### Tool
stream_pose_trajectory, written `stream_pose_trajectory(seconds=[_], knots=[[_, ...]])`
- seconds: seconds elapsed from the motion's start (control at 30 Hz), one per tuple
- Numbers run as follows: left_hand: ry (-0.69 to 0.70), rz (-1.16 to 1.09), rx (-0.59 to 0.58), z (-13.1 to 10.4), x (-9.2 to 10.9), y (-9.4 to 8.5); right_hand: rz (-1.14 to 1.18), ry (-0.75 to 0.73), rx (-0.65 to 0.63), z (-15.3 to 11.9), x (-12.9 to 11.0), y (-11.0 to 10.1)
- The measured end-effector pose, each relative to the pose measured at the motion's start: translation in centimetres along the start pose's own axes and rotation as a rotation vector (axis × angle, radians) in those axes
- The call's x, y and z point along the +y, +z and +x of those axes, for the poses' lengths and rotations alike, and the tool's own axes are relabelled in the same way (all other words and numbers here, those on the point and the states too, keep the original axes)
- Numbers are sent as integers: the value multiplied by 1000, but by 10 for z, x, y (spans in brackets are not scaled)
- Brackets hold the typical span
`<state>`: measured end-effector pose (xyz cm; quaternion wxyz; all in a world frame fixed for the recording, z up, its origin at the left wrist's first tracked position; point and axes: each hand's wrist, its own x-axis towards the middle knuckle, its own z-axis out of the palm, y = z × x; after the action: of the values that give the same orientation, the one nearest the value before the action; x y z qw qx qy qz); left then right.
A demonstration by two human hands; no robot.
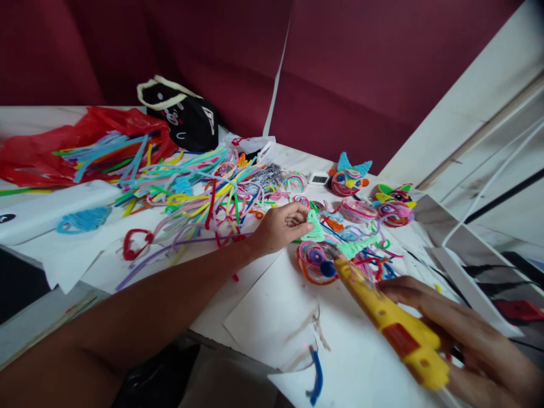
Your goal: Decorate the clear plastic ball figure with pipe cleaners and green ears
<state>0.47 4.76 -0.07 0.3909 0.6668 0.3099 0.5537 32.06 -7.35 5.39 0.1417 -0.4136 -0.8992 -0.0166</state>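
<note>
My left hand (pixel 284 228) pinches a small light green triangle of pipe cleaner (pixel 315 228) between thumb and fingers. Just below it sits a round clear piece (pixel 312 265) with an orange-red rim, a purple coil and a dark blue pompom. On the right, my right hand (pixel 450 323) grips a yellow glue gun (pixel 382 309), its front end close to the blue pompom. A second light green piece (pixel 356 247) lies to the right of the round piece. The glue gun's nozzle is hard to make out.
Loose pipe cleaners (pixel 204 181) spread across the table's middle and left, near a red plastic bag (pixel 38 156) and a black bag (pixel 193 122). Finished-looking round figures (pixel 346 182) stand at the back right. White paper (pixel 276 317) lies in front, with a blue pipe cleaner piece (pixel 317 377).
</note>
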Motion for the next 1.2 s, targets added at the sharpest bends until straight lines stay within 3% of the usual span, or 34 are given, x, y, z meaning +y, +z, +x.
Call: stream_pose_trajectory(seconds=[0.13,0.37,1.0,1.2], knots=[[0,-8,-4,-1,1,-1,248,3,-105,36,-3,-3],[6,-23,1,-1,2,1,376,-13,-139,81,-8,-6],[2,-52,-2,-1,1,1,321,-57,-203,89,-7,-6],[8,-43,0,-1,2,1,362,-45,-299,97,-10,-15]])
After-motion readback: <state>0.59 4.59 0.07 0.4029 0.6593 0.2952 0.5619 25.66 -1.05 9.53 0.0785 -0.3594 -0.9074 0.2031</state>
